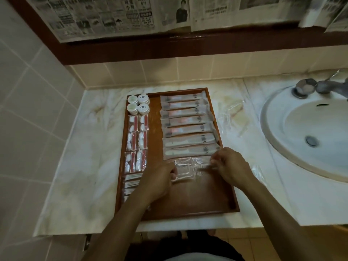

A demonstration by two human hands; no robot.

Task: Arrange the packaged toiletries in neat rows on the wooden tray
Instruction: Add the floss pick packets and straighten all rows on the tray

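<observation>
The right hand (230,166) has its fingers curled, thumb and fingertips pinching the right end of a clear plastic packet (188,167) just below the centre of the frame; the left hand (160,178) is curled too and pinches the same packet at its left end, though its fingertips are partly hidden behind the knuckles. The packet looks like thin, glossy film around something small and flat, so it is probably very light, limp and a bit slippery, and likely to sag or slide if lifted from one end only. Holding it at both short ends, as now, seems the sensible grip, with a light pinch on the sealed edges rather than the middle. Its long axis runs left to right across the picture, parallel to the wrapped toothbrush packets (186,127) stacked in a column just above it, whose printed ends point right. It lies low over the bare floor of the wooden tray (197,196), directly under the last toothbrush packet; whether it touches the tray I cannot tell. To the left run two columns of cotton packets (136,140), with four small round jars (138,104) at the upper left corner of the tray and thin white packets (131,182) partly hidden by the left wrist. The tray sits on a marble counter (90,147), with a sink (308,132) at the right.
</observation>
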